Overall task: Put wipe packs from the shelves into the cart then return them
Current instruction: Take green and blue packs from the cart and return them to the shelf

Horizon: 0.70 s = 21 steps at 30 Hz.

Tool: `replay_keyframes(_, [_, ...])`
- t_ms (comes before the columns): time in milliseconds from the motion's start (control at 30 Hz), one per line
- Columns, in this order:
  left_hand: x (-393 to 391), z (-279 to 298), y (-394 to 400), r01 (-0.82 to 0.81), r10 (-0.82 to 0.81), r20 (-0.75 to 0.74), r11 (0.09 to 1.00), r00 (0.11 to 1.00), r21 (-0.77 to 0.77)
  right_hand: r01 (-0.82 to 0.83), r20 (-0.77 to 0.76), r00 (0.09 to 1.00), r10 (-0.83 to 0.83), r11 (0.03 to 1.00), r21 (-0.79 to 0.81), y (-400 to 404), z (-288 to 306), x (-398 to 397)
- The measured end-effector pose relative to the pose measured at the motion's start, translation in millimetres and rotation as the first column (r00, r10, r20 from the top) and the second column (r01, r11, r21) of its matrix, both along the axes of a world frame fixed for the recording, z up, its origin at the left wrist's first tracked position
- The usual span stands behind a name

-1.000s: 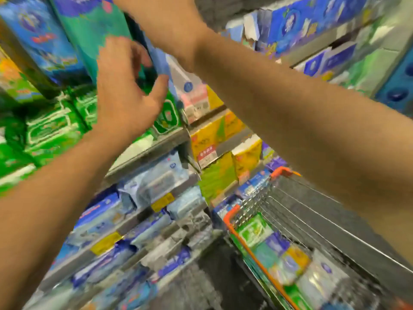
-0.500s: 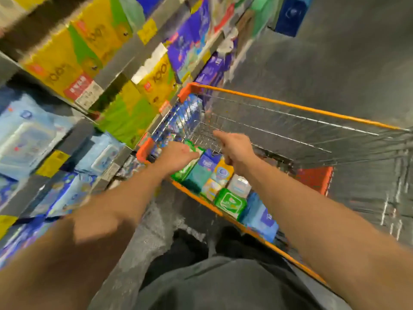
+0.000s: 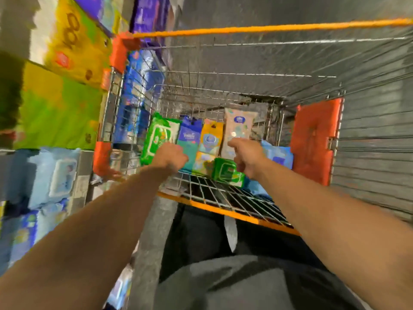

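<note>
— Both hands are down in the cart (image 3: 314,142) now. See the left hand (image 3: 172,156)? It's over the big green pack (image 3: 156,137) and the blue pack (image 3: 189,136) beside it.

— Holding one?

— Can't tell. The fingers are curled down out of sight, so whether that grip is clenched on a pack or just touching, I can't say. Same with the right hand (image 3: 244,157): fingers bent, hovering at the pale pack (image 3: 238,128) with the small green pack (image 3: 226,172) just below it.

— Where are the wipes, then?

— Lying in a row on the cart floor near the handle end, the orange pack (image 3: 210,139) among them, edges touching.

— What could go wrong?

— They're soft, slippery and packed tight. I'd guess grabbing one drags its neighbour up, and it drops. The small green one sits on top of others, so it may slide. And lifting two at once past the wire side could snag.

— Different from a moment ago?

— A second back both arms were up at the shelves (image 3: 55,104), the left hand open at the green packs there. Half a second ago they'd reached the cart; now they're slightly deeper, and the view has swung down.
</note>
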<state>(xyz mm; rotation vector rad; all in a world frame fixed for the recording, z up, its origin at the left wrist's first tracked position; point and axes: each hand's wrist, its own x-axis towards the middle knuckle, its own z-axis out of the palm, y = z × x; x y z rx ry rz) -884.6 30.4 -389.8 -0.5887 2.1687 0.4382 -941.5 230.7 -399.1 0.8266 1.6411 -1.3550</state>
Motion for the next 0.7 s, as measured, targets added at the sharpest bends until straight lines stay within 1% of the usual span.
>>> replay_keyframes(67, [-7.5,-28.2,-20.4,-0.102,0.103,0.047,0.994,0.994,-0.026,0.001,0.018,1.000,-0.002,1.000,0.024,-11.7,-17.1,-1.6])
replay_keyframes(133, [-9.5,-56.6,-48.9,-0.221,0.222,-0.001,0.972,0.975,-0.080,0.012,0.035,0.999,-0.013,0.999,0.031,-24.3,-35.5,-4.4])
replay_keyframes(200, [-10.6,-78.5,-73.8,-0.369,0.361,-0.087,0.925,0.928,-0.095,0.019,0.046,0.999,-0.019,1.000,0.013,-38.8,-54.0,-6.9])
replay_keyframes(300, [-8.7,-110.6,-96.1,-0.481,0.464,-0.140,0.867,0.875,-0.133,-0.004,0.041,0.999,0.003,1.000,0.019,-61.2,-77.2,-7.4])
replay_keyframes(367, [-8.0,-122.2,-99.6,-0.521,0.511,-0.108,0.845,0.853,-0.122,-0.013,0.063,0.998,0.012,1.000,0.020,-73.7,-87.2,-6.6])
replay_keyframes(500, [-11.4,-128.8,-94.9,-0.556,0.553,-0.055,0.828,0.831,-0.079,0.016,0.150,0.988,-0.016,1.000,0.001,-89.4,-98.6,-1.5])
replay_keyframes(633, [-12.8,-142.5,-98.0,-0.572,0.570,-0.050,0.818,0.820,-0.054,-0.041,0.173,0.984,0.039,0.999,0.008,-94.2,-114.6,1.9])
replay_keyframes(700, [-16.2,-144.3,-100.5,-0.618,0.617,-0.038,0.786,0.786,-0.034,-0.056,0.179,0.982,0.053,0.998,0.015,-92.4,-120.2,2.2])
